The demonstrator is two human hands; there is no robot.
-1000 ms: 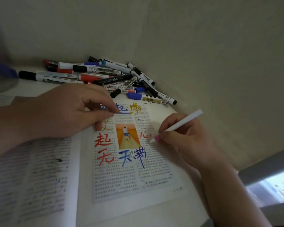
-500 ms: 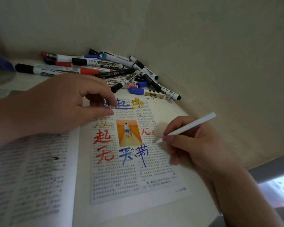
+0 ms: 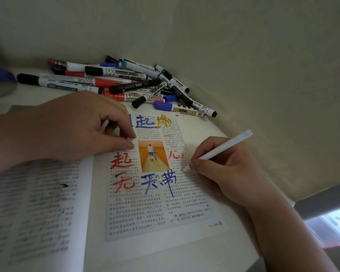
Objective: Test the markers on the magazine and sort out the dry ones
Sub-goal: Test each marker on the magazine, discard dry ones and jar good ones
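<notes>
We are in the testing step. The right hand [image 3: 230, 173] pinches a slim white marker [image 3: 222, 147] between thumb and fingers. Its pink tip is down on the open magazine [image 3: 157, 213], just right of the small printed picture at the middle of the frame. Red, blue and yellow test strokes already cover that page, but we see no pink line under the tip.

The left hand [image 3: 71, 130] lies on the magazine's upper left. Its fingers are curled, and the thumb and forefinger tips meet on the paper. We cannot tell whether they pinch something small or only pin the page flat.

The next move, as we judge it, calls for a short firm stroke and a look at whether ink shows. The marker then goes to one side or the other.

The other markers [image 3: 126, 83] lie in a loose heap on the desk [image 3: 37, 95] at the top centre, capped and crossing one another, with no box or tray around them. We find no container for the dry ones. A blue shape [image 3: 0, 79] at the far left edge might be one, but it is too blurred to name.
</notes>
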